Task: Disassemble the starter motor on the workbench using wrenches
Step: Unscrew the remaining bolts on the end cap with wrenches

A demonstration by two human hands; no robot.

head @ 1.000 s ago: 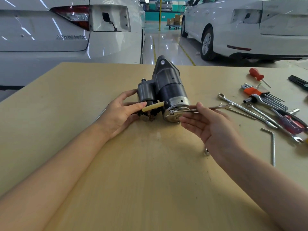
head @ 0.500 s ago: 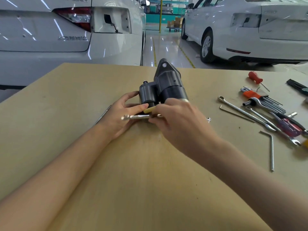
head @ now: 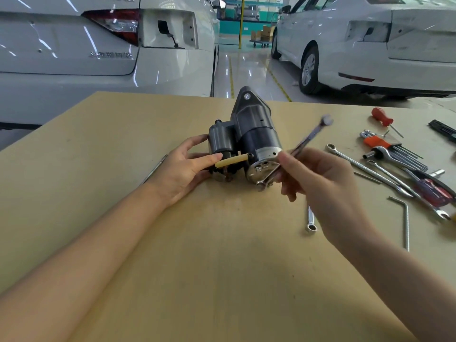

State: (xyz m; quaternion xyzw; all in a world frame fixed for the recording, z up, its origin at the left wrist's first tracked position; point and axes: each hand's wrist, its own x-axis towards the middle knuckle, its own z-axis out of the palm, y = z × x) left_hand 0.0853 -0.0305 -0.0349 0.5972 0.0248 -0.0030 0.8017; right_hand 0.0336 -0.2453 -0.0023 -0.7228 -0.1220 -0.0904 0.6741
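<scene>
Your right hand (head: 318,178) pinches the wrench (head: 294,151) mid-shank; its lower end sits at the starter motor (head: 249,137) end cap, just below your grip. Your left hand (head: 183,166) steadies the solenoid side. Judged step: loosening an end-cap fastener. Next, seat the wrench squarely before turning.

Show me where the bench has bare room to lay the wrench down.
Free: the broad strip of workbench nearer the camera than the starter motor, between the forearms, and the far left corner beyond the left hand. Crowded: the right side, where wrenches, a hex key and screwdrivers lie close beside the right hand.
</scene>
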